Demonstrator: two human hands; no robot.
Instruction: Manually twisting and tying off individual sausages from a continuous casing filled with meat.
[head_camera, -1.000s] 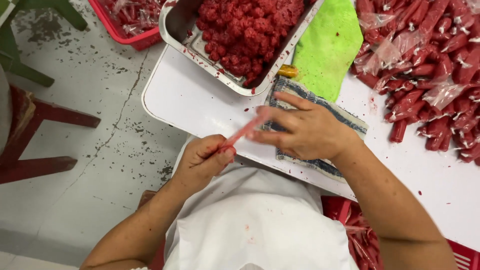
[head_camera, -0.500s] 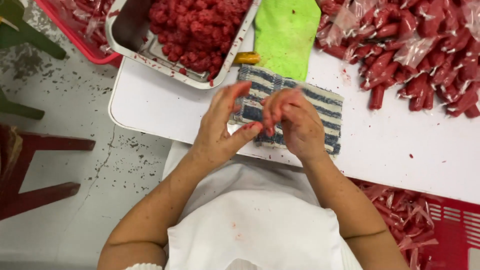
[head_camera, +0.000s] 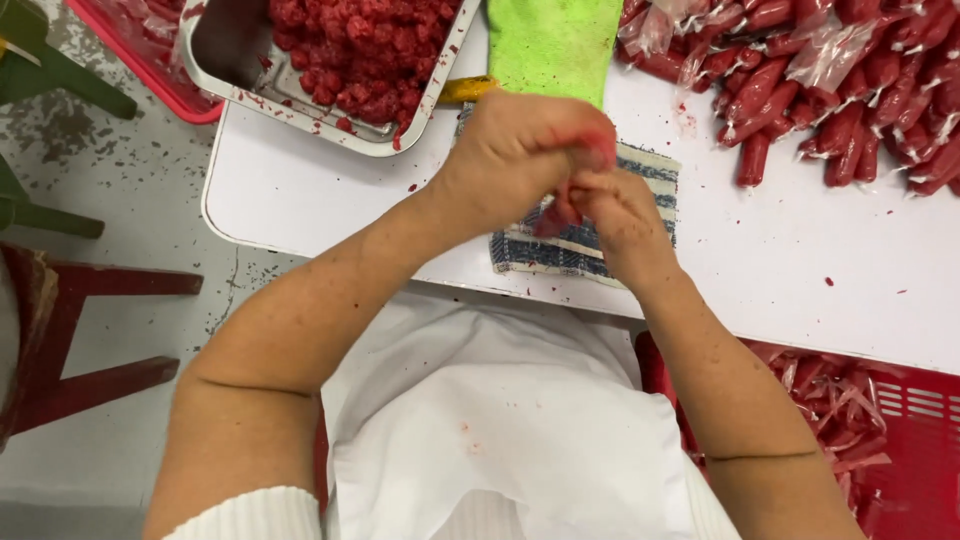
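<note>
- We see the left hand (head_camera: 520, 150) and the right hand (head_camera: 615, 215) pressed together above the near edge of the white desk (head_camera: 800, 270).
- Between them sits a small red piece (head_camera: 556, 215), which looks like meat; only a little of it shows below the knuckles.
- The left hand's fingers are clenched over the top of that piece, their tips stained red.
- The right hand's fingers curl up from below and grasp the same piece, touching the left hand.
- Directly under both hands lies a blue-and-white striped cloth (head_camera: 640, 190), flat on the desk.
- Just behind the cloth a green cloth (head_camera: 555, 45) lies spread out, with a yellow thing (head_camera: 465, 90) poking out at its left edge; we cannot tell what that is.
- To the far left of the desk stands a metal tray (head_camera: 300, 100) heaped with red minced meat (head_camera: 365, 45), its rim spattered red.
- On the far right lies a pile of red sausages in clear wrappers (head_camera: 830, 90), well apart from the hands.
- Below the desk on the right, a red crate (head_camera: 900, 440) holds plastic scraps.
- A white apron (head_camera: 500, 430) covers our lap.
</note>
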